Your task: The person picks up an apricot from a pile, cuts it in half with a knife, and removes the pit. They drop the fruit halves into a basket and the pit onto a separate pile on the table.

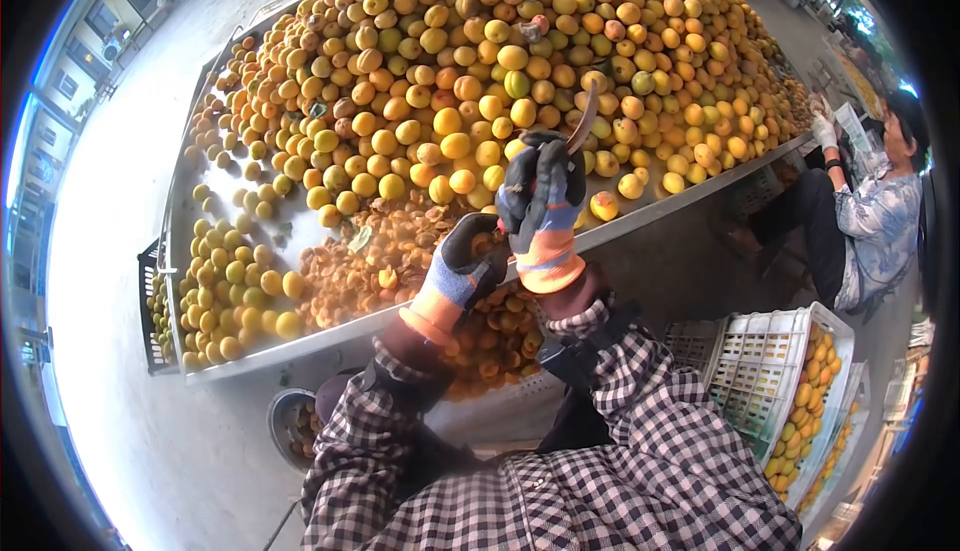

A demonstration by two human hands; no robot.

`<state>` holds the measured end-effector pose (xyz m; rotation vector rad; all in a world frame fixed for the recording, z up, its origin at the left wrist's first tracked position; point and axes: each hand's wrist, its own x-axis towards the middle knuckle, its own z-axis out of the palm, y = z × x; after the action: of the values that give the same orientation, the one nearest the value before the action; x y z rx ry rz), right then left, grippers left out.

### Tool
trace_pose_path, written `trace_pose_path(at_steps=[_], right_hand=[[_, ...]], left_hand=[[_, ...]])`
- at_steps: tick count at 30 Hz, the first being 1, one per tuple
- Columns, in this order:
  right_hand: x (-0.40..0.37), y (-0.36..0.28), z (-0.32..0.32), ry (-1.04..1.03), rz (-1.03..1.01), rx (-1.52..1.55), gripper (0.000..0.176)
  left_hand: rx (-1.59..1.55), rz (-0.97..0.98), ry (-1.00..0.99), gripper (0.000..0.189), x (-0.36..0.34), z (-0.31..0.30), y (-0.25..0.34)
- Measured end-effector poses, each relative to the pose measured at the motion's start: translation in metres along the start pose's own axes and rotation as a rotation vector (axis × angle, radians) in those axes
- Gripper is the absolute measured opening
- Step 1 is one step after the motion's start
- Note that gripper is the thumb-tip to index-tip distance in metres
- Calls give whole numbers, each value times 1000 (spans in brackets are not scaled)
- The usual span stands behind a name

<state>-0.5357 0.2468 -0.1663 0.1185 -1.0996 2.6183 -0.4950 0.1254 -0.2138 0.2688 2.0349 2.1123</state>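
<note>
My right hand (542, 201), in a dark-palmed glove with a blue and orange cuff, is closed around a knife. The curved blade of the knife (584, 123) points up and away over the fruit. Just below and to the left, my left hand (468, 263), gloved alike, is curled around an apricot (486, 243), mostly covered by the fingers. Both hands are close together above the near edge of a metal table (640, 217). Beyond them rises a large heap of whole yellow-orange apricots (455, 91). Split apricot pieces (375, 246) lie left of my hands.
Greenish-yellow apricots (225, 286) form a smaller group at the table's left corner. Below my hands are more split pieces (505, 336). A metal bucket (290, 426) stands at lower left, a crate of apricots (775, 381) at lower right. Another person (880, 211) sits at right.
</note>
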Motion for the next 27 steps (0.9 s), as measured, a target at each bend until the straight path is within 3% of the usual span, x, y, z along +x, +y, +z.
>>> trace_pose_path(at_steps=[4,6,7,9,14,17,19,21,23,24,26,27], right_hand=[[7,9,-4,133,125,95,29],[9,14,-5,240,196,117,27],[10,17,-7,234,195,117,27],[11,22,-10,313,300,193,24],[22,38,-29,361,459,374,24],[29,37,-25,333,325,357,24],[29,24,-17,396,288,274,22],[34,15,-21,275,196,11,22],[41,21,-33,270,178,-37,22],[46,25,-37,251,209,-147,16],[44,16,-33,97,320,-400,4],[40,30,-31,-14,200,-653,8]], left_hand=[[120,-44,-13,38,2,-8,-2],[371,183,-41,40,4,-12,-3],[371,188,-37,40,5,-13,-3],[473,375,-14,40,5,-15,-3],[657,376,21,35,8,-22,2],[737,360,64,32,7,-25,12],[843,181,153,25,4,-33,12],[788,174,163,19,2,-37,15],[717,25,263,17,-4,-38,21],[769,109,262,18,-3,-44,14],[667,47,166,20,-7,-44,16],[566,-14,70,22,-10,-43,20]])
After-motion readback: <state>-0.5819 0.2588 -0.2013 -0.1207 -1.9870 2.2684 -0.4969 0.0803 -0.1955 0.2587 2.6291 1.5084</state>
